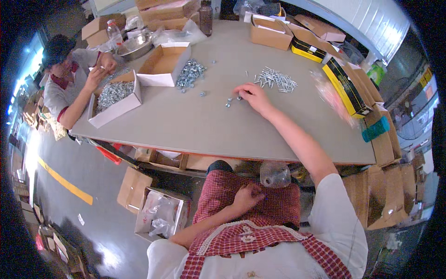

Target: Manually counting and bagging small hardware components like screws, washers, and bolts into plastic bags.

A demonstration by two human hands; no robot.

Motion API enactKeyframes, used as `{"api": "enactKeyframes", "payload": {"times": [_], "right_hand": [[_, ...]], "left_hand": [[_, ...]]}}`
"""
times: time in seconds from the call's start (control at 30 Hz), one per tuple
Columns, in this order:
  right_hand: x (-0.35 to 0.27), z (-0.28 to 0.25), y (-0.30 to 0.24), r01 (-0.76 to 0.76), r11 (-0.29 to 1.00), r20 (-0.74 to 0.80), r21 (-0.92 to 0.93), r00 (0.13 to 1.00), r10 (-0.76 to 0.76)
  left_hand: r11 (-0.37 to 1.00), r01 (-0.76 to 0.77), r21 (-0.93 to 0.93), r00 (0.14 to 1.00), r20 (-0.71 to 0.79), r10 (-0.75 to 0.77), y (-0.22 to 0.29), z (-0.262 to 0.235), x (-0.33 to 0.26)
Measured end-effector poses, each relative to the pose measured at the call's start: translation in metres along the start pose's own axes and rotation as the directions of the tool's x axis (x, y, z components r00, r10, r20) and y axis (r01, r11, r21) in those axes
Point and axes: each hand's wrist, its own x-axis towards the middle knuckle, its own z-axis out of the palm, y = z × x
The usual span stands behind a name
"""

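My right hand [253,96] is over the grey table, fingers reaching left and thumb a little apart from them. Beside the thumb lies a small metal piece [239,97], and a few more loose metal pieces [228,104] sit just left of it. A pile of thin silver screws or pins [276,79] is spread beyond this hand, to the right. Low over my lap, against the red checked apron [274,209], my left hand [248,197] has its fingers curled in. Whatever they may hold is hidden.
A heap of small metal fittings [190,73] lies by an open white-edged box [162,65]. At the left, another person [74,79] works behind a box full of metal parts [116,97]. Yellow-black boxes [346,88] line the right edge. A clear plastic container [275,175] is by my knees.
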Motion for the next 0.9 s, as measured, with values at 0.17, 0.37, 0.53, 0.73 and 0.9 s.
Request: {"api": "enactKeyframes", "payload": {"times": [0.17,0.37,0.53,0.73,0.9], "right_hand": [[0.005,0.016,-0.023,-0.107,0.945,0.129,0.309,0.989,0.070],[-0.003,0.015,-0.009,0.377,0.917,0.111,-0.128,0.924,-0.365],[-0.030,-0.013,-0.004,0.329,0.919,0.011,-0.219,0.942,-0.335],[-0.108,-0.074,-0.003,0.207,0.969,0.094,-0.135,0.976,-0.196],[-0.134,-0.084,0.014,-0.160,0.773,-0.024,0.614,0.975,0.220]], "left_hand": [[0.987,-0.161,0.022,0.986,-0.051,0.162,0.007,0.005,0.003],[0.988,-0.154,0.032,0.987,-0.043,0.155,0.013,0.017,0.005],[0.997,-0.062,0.035,0.997,0.051,0.061,0.017,0.018,0.004],[0.979,-0.171,-0.109,0.985,-0.027,0.169,0.016,0.027,0.020],[0.955,-0.078,-0.285,0.997,-0.037,0.070,0.017,0.026,0.022]]}}
